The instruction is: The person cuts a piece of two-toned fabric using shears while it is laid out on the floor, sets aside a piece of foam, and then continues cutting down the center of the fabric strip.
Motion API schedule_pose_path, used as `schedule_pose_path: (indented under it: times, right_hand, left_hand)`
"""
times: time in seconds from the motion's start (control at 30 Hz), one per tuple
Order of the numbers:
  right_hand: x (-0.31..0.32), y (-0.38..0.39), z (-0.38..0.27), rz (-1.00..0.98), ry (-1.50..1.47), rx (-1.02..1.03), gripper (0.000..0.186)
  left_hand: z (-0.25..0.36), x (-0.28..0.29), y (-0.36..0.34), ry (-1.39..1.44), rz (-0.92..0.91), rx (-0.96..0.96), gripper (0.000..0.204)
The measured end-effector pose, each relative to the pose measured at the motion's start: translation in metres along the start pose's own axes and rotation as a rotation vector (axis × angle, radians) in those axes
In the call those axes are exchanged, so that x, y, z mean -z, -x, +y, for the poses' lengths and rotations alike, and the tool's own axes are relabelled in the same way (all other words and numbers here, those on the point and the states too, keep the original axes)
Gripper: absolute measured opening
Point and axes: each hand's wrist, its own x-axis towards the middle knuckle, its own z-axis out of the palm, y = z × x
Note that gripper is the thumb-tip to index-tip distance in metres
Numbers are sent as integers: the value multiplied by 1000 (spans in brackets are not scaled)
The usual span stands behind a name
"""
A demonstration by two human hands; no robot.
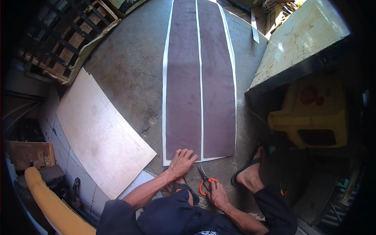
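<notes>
Two long dark maroon strips [182,98] lie side by side on a white backing sheet [164,78] running lengthwise along the floor. My left hand [181,160] rests on the near end of the left strip, fingers bent and slightly apart, pressing near the edge. My right hand [217,196] holds scissors [204,180] with orange handles, their blades pointing up just below the sheet's near edge, to the right of my left hand. My sandalled feet [248,174] are on either side, the left one partly hidden by my arm.
A plywood sheet [100,129] lies at left, near a yellow padded piece [47,196]. A slatted wooden rack [74,35] stands at upper left. At right are a pale bench [293,47], a yellow plastic object [307,113] beneath it and a narrow white strip [254,27].
</notes>
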Motion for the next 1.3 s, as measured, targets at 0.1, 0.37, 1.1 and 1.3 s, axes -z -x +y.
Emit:
schedule_pose_path:
  times: [0.1, 0.37, 1.1, 1.3]
  right_hand:
    - [-10, -9, -13, 86, -153, -112, 56]
    - [-16, 1, -28, -137, -646, -353, 43]
    - [19, -46, -55, 32, -1108, -356, 57]
    - [14, -53, -51, -12, -1164, -391, 62]
  left_hand:
    - [-1, -3, -6, -67, 51, -43, 29]
    - [1, -22, -1, -135, 156, -85, 15]
    - [15, -18, 7, 80, 240, 75, 17]
    - [17, -21, 8, 93, 210, 94, 17]
